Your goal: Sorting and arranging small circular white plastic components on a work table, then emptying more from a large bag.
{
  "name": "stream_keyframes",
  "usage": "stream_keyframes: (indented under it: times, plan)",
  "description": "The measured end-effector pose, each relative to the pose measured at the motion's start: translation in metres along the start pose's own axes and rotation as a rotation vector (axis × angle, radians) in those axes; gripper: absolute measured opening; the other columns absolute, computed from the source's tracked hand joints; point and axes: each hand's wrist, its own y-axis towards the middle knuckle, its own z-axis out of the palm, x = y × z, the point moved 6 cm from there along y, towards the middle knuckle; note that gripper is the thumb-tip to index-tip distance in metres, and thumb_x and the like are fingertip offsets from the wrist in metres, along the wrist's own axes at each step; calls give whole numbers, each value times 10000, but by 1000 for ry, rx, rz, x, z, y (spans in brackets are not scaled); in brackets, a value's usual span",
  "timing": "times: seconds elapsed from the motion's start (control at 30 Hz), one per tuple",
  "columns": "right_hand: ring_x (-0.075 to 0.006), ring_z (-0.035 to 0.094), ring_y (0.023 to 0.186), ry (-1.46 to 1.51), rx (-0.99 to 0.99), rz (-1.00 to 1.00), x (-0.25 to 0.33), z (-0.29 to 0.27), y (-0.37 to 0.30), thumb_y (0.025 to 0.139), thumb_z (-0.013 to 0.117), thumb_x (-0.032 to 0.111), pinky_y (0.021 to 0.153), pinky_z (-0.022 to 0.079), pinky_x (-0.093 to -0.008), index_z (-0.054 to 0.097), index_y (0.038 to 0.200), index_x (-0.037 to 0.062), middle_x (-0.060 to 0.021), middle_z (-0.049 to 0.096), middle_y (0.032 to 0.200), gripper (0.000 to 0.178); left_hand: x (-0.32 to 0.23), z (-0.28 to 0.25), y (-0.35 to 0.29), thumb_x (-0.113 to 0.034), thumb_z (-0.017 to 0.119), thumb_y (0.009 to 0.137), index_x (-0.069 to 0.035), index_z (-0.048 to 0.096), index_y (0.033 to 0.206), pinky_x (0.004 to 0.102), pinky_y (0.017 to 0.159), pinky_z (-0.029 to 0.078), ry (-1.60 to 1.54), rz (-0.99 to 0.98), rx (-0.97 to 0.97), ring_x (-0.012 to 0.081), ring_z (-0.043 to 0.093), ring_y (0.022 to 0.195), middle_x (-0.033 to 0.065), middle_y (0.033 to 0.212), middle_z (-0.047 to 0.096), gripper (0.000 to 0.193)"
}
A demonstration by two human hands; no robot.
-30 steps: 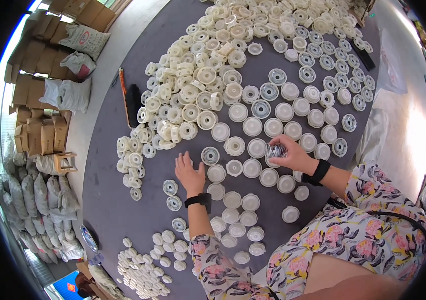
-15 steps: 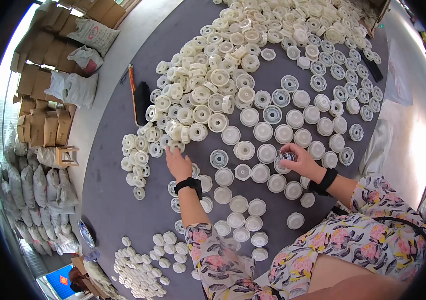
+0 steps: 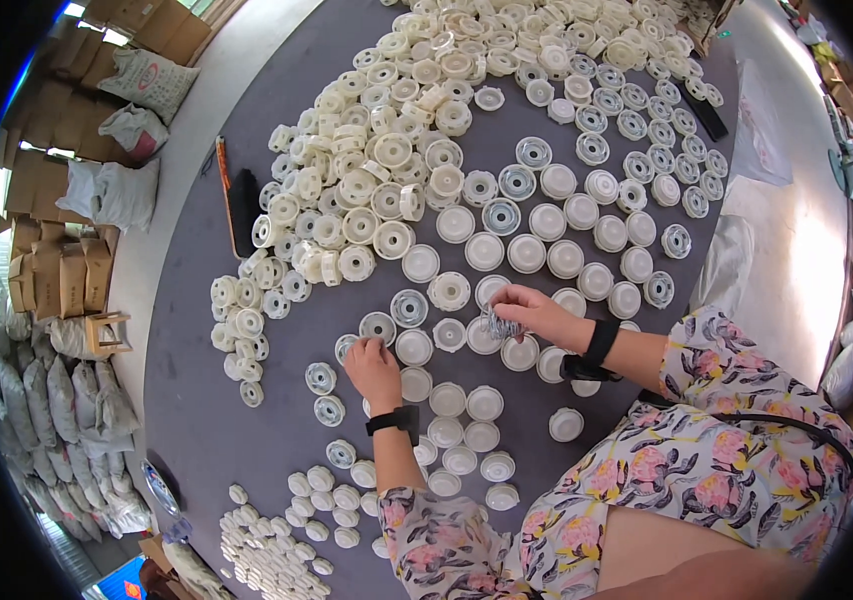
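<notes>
My right hand (image 3: 545,316) pinches a small bundle of shiny metal pieces (image 3: 503,326), seemingly springs, above the rows of white round plastic parts. Fingers of my left hand (image 3: 374,372) are closed at the edge of a white plastic wheel (image 3: 347,347), which they partly cover. Just beyond that hand lies another ringed wheel (image 3: 377,327). Wheels with metal in their centres, such as this one (image 3: 321,378), line up to its left. Round white caps (image 3: 485,403) sit in rows between my forearms.
A large heap of cream plastic wheels (image 3: 392,150) covers the far table (image 3: 237,420). Small white caps (image 3: 267,555) are piled near left. A black brush (image 3: 242,212) lies by the left edge, a dark bar (image 3: 705,112) far right. Cartons and sacks (image 3: 77,390) stand beyond.
My left hand has moved nearer from the heap's edge, with a wheel now at its fingers. My right hand has shifted left with the metal pieces. The whole view has slid slightly.
</notes>
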Motion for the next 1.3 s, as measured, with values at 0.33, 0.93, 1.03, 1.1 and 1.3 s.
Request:
stream_keyframes:
  times: [0.33,0.93,1.03,1.1,1.3]
  plan:
    - [-87,546,828,-33,16,110,-16,10,-13,868,630,283,572,485,-238,545,1143,46,-51,551,1049,373,-63,3,-24,-86,728,735,-75,578,1158,347,809,474,-896,-170,301,206,593,935,75,1020,619,449]
    - [-87,567,694,-23,275,227,1,34,-35,860,652,182,641,490,-234,562,1120,25,-27,601,933,316,-129,-40,-64,-21,814,627,-26,543,1049,198,633,473,-1135,-146,429,68,566,711,9,828,588,502]
    - [-82,562,695,-26,355,234,-3,32,-29,848,661,172,624,484,-231,556,1141,23,-29,600,925,345,-130,-43,-65,19,787,639,-4,559,1026,217,621,499,-1125,-196,431,90,599,709,32,804,612,450]
    - [-81,557,694,-90,390,142,4,36,-30,845,662,168,620,483,-231,553,1147,24,-29,597,922,353,-125,-41,-68,25,756,666,11,568,1008,226,600,508,-1222,-244,414,102,609,688,44,791,622,391]
    - [-93,572,777,-476,297,-222,7,43,-27,804,695,203,638,480,-245,543,1160,48,-42,594,954,417,-107,-17,-89,-227,581,877,31,596,936,246,503,510,-1241,-560,567,137,606,544,62,668,603,264]
